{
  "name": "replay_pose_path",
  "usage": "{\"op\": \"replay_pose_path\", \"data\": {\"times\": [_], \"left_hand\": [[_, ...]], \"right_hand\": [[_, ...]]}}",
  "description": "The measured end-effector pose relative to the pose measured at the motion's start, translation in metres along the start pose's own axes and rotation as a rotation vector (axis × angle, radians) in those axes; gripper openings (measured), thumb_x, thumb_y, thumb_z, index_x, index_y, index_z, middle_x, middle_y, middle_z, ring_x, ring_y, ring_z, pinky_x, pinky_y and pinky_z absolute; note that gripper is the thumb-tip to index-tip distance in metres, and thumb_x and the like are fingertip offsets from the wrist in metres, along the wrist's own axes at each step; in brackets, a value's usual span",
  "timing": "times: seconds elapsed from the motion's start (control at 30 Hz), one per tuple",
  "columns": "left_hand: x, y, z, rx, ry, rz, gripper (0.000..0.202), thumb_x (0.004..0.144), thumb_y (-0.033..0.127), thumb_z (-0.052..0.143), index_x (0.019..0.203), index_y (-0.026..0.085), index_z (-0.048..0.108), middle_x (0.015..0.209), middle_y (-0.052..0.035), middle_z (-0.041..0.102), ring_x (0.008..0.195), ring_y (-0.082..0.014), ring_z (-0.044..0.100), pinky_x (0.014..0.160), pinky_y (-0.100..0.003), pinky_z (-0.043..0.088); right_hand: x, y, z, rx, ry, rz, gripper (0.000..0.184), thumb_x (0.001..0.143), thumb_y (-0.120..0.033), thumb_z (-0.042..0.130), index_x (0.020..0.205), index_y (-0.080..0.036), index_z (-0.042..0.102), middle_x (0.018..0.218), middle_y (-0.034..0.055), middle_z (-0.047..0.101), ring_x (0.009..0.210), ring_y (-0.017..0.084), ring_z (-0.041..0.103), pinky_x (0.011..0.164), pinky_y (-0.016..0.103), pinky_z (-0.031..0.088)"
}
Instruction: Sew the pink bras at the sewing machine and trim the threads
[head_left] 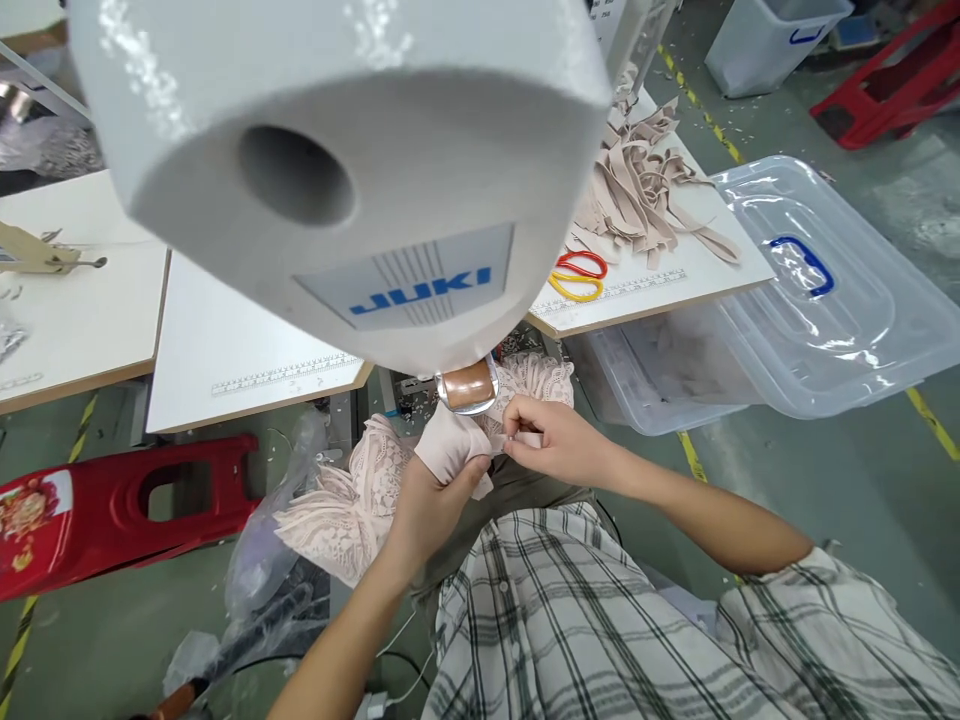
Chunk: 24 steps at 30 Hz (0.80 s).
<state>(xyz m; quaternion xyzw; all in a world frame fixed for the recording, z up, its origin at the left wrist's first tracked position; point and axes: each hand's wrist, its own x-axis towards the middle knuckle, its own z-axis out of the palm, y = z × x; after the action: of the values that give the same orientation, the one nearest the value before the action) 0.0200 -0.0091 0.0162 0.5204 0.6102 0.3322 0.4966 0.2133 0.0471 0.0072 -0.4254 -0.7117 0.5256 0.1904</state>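
My left hand (431, 500) is closed around a fold of pale pink fabric (450, 445) just below the white sewing machine head (337, 170). My right hand (555, 440) pinches the same fabric's edge from the right, fingertips meeting the left hand. Pink lace fabric (349, 510) hangs down to the left of my hands and more lace shows behind them under the machine. A shiny copper-coloured part (466, 388) of the machine sits right above the fabric.
Beige elastic strips (645, 190) and red and yellow scissors (579, 276) lie on the white table (675, 275) at right. Clear plastic bins (810, 290) stand beside it. A red stool (112, 510) is lower left, another white table (240, 350) behind.
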Motion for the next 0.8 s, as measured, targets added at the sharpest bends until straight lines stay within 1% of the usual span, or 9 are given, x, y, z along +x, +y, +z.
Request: {"op": "replay_pose_path", "data": {"times": [0.07,0.2,0.3,0.4,0.47,0.5,0.57,0.67,0.8], "left_hand": [[0.0,0.002,0.001,0.025,-0.031,0.022,0.021,0.083,0.036,0.062,0.079,0.017,0.068,0.074,-0.0037,0.068,0.076,-0.021,0.063,0.073,-0.033,0.052],[0.001,0.004,0.003,0.045,-0.056,0.025,0.019,0.083,0.034,0.062,0.082,0.016,0.07,0.076,-0.0032,0.068,0.073,-0.0193,0.062,0.071,-0.032,0.052],[0.002,0.004,0.002,0.028,-0.058,0.002,0.02,0.082,0.034,0.063,0.079,0.015,0.069,0.074,-0.0027,0.067,0.071,-0.0184,0.061,0.07,-0.031,0.051],[0.004,0.005,0.001,-0.011,-0.051,-0.011,0.021,0.079,0.034,0.066,0.084,0.015,0.071,0.081,-0.0041,0.071,0.076,-0.019,0.062,0.073,-0.03,0.051],[0.006,0.005,0.001,-0.046,-0.053,-0.04,0.023,0.078,0.035,0.068,0.088,0.014,0.072,0.083,-0.0049,0.072,0.078,-0.0193,0.063,0.073,-0.03,0.05],[0.006,0.005,0.002,-0.065,-0.055,-0.052,0.024,0.078,0.036,0.07,0.087,0.014,0.073,0.082,-0.0048,0.072,0.077,-0.0191,0.063,0.073,-0.03,0.05],[0.008,0.004,0.002,-0.101,-0.06,-0.06,0.024,0.078,0.038,0.072,0.082,0.015,0.073,0.078,-0.0039,0.071,0.075,-0.0181,0.062,0.072,-0.029,0.05],[0.012,0.001,0.004,-0.188,-0.07,-0.084,0.025,0.078,0.04,0.074,0.079,0.015,0.071,0.074,-0.0023,0.069,0.071,-0.0163,0.059,0.069,-0.027,0.048],[0.018,-0.006,0.006,-0.324,-0.109,-0.142,0.026,0.076,0.039,0.078,0.075,0.015,0.069,0.069,0.0002,0.065,0.067,-0.0134,0.055,0.065,-0.025,0.045]], "right_hand": [[0.0,-0.001,0.0,-0.018,-0.017,-0.013,0.009,0.08,-0.019,0.057,0.078,-0.021,0.048,0.073,-0.0052,0.054,0.058,0.009,0.041,0.057,0.023,0.03],[0.0,-0.003,-0.002,-0.051,-0.042,-0.064,0.01,0.079,-0.016,0.058,0.077,-0.021,0.049,0.07,-0.0058,0.053,0.061,0.01,0.044,0.062,0.024,0.032],[0.003,-0.003,-0.008,-0.045,-0.067,-0.048,0.008,0.08,-0.021,0.061,0.082,-0.021,0.053,0.074,-0.0042,0.059,0.066,0.012,0.051,0.065,0.024,0.035],[0.008,-0.002,-0.014,0.025,-0.128,0.008,0.017,0.079,-0.028,0.067,0.093,-0.02,0.063,0.089,0.0006,0.07,0.083,0.017,0.063,0.073,0.027,0.042],[0.011,-0.001,-0.018,0.059,-0.18,0.022,0.018,0.079,-0.03,0.067,0.093,-0.019,0.068,0.093,0.0022,0.073,0.09,0.019,0.065,0.078,0.028,0.043],[0.013,0.0,-0.019,0.073,-0.199,0.029,0.018,0.079,-0.031,0.067,0.091,-0.018,0.07,0.091,0.0021,0.073,0.088,0.019,0.065,0.077,0.028,0.044],[0.015,0.001,-0.019,0.133,-0.231,0.084,0.018,0.078,-0.033,0.065,0.086,-0.017,0.072,0.081,0.0006,0.069,0.078,0.016,0.062,0.068,0.026,0.042],[0.015,0.004,-0.017,0.28,-0.276,0.21,0.021,0.077,-0.035,0.064,0.084,-0.016,0.071,0.066,-0.003,0.059,0.06,0.011,0.05,0.054,0.023,0.033],[0.014,0.006,-0.016,0.384,-0.29,0.27,0.021,0.075,-0.036,0.066,0.078,-0.016,0.069,0.058,-0.0064,0.047,0.052,0.007,0.037,0.048,0.022,0.025]]}}
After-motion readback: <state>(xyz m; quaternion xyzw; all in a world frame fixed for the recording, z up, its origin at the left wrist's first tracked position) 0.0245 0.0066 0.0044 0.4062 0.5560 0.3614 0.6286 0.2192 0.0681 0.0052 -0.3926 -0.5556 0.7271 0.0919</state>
